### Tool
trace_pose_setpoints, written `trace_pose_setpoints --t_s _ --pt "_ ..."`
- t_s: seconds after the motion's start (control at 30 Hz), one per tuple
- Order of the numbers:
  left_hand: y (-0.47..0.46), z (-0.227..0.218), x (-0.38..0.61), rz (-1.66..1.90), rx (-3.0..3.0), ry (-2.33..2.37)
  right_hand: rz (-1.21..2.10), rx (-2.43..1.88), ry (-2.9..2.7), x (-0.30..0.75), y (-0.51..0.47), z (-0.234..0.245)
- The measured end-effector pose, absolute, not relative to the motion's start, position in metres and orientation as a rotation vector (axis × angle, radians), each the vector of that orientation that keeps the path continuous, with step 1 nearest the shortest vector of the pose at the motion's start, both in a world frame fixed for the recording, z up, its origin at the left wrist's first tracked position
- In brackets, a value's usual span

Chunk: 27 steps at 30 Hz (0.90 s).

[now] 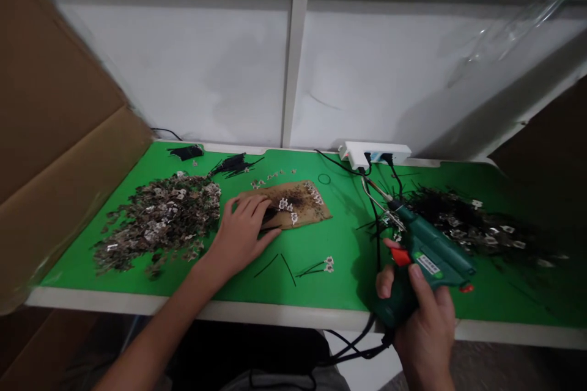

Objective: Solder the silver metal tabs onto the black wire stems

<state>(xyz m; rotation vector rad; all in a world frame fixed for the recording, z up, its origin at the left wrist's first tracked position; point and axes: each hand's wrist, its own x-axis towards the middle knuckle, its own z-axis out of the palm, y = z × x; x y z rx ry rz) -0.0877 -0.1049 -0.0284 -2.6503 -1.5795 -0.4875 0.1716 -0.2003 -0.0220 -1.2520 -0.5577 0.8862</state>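
My right hand (428, 311) is wrapped round the handle of a green soldering gun (431, 250) with a red trigger. Its metal tip points up and left, near the power strip. My left hand (243, 229) lies over the left part of a scorched brown board (316, 217), thumb apart from the fingers. Dark wires show near its fingertips; whether they touch is unclear. Several small metal pieces (287, 204) sit on the board beside these fingers, with a row of others along its right edge. In front lie two metal pieces with black wires attached (316, 267) and two loose black wires (288, 269).
A large heap of small metal pieces (160, 220) covers the left of the green mat (339, 287). Bundles of black wires (233, 164) lie behind it. Wired metal pieces (477, 226) are piled at right. A white power strip (378, 153) stands at the back; cardboard (59, 134) flanks the left.
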Motion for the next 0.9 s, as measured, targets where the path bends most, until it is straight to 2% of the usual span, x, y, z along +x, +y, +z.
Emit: trace_pose_setpoints --t_s 0.27,0.53,0.9 --pt "-0.074 -0.014 -0.07 -0.384 -2.608 -1.528 0.882 -1.351 -0.623 0.174 -0.198 -0.027" --pt "-0.065 -0.011 -0.067 -0.372 -2.615 -1.455 0.955 -1.536 -0.788 0.177 -0.192 -0.009" --pt "-0.064 -0.004 -0.079 -0.437 -2.713 -1.533 1.064 -1.51 -0.806 0.187 -0.192 -0.03"
